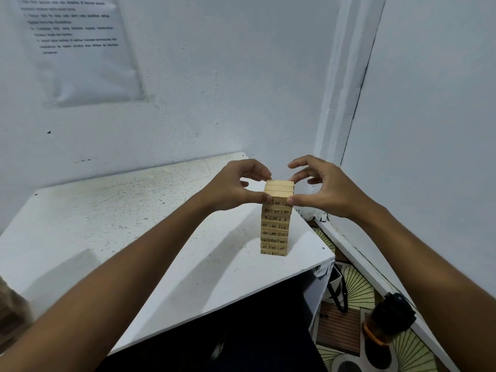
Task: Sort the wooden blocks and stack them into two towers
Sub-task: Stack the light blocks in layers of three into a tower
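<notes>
A: Head view, the only one. Where do the task items stand?

B: One tower of wooden blocks (276,221) upright on the white table (112,226), toward its right side, near the wall corner. Top layer shows three blocks side by side. Printed nos. on the near face: 30, 27, 37, 50 legible; lower rows too small or inverted to read.

A: Hands?

B: Left hand (236,187) on the tower's left at top level, thumb pressed to the near face by the second layer, fingers curled over toward the top edge. Right hand (326,189) mirrors it on the right, thumb tip touching the near right corner, fingers arched over the top. Both pinch the upper layers; fingertip contact at the far side is hidden by the blocks, so grip there can't be confirmed.

A: Second tower?

B: Can't tell. Blurred brownish shape (12,312) at the left frame edge, cut off; identity unclear.

A: Other items?

B: Paper sheet (77,49) on the wall, upper left, text too blurred to read, top cut off. Table surface speckled w/ dark marks. Below right: patterned floor (357,288), a dark bottle w/ orange band (383,323), partly hidden behind the right forearm. Dark area under the table edge, content indistinct.
</notes>
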`<state>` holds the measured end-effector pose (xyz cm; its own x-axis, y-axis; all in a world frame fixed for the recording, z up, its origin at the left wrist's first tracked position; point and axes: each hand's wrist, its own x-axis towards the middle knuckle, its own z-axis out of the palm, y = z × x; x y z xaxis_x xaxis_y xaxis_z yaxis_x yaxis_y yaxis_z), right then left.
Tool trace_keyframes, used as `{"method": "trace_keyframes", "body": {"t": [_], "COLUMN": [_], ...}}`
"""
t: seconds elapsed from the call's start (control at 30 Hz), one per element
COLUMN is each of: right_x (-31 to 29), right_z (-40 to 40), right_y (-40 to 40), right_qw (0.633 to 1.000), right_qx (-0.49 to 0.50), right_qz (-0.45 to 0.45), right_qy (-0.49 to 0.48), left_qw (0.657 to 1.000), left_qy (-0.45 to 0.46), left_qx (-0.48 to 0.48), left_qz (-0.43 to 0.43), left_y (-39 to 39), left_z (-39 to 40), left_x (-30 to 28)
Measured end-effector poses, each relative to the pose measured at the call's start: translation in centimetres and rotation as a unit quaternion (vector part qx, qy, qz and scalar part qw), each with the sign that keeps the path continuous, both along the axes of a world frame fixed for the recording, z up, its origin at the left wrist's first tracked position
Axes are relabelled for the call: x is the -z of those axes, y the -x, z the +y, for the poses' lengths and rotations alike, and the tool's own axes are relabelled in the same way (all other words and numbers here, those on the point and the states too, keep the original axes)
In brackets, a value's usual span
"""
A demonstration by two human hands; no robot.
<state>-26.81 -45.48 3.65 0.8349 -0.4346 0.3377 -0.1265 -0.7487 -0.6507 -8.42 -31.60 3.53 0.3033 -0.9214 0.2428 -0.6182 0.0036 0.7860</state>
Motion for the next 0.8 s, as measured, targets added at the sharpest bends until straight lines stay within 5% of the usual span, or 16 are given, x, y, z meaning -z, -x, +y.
{"method": "trace_keyframes", "body": {"t": [0.27,0.63,0.8], "right_x": [-0.2,3.0,3.6], "right_z": [0.4,5.2,7.0], "right_y": [0.3,-0.9,-1.6], "right_qw": [0.999,0.934,0.912], "right_qx": [0.016,0.076,0.063], "right_qz": [-0.013,-0.108,-0.121], "right_qy": [-0.032,-0.331,-0.387], "left_qw": [1.0,0.977,0.96], "left_qy": [-0.002,0.022,0.036], "left_qx": [-0.007,-0.062,-0.083], "left_qz": [0.011,0.203,0.264], "left_y": [-0.1,4.6,6.4], "left_z": [0.5,1.1,0.7], "left_x": [0.2,3.5,4.7]}}
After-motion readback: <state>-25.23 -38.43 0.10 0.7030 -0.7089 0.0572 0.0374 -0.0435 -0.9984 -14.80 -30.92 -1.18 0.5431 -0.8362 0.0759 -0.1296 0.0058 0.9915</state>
